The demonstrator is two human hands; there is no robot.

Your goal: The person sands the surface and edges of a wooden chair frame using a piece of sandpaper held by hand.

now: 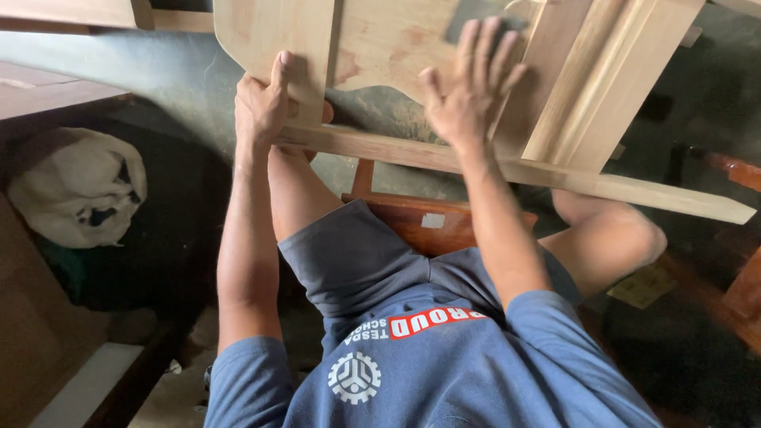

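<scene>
- Clearly a sanding or smoothing step, I'd judge: the right hand [468, 95] lies flat on the unfinished wooden panel [380, 40], fingers spread.
- Left hand [265, 103] grips the panel's edge, fingers curled around it, steadying it.
- Panel rests on a wooden rail [555, 178] above the person's knees.
- Next move needs steady pressure and a firm hold.

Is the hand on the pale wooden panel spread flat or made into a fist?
Spread flat: the right hand lies open on the pale wooden panel, fingers fanned apart.
</scene>
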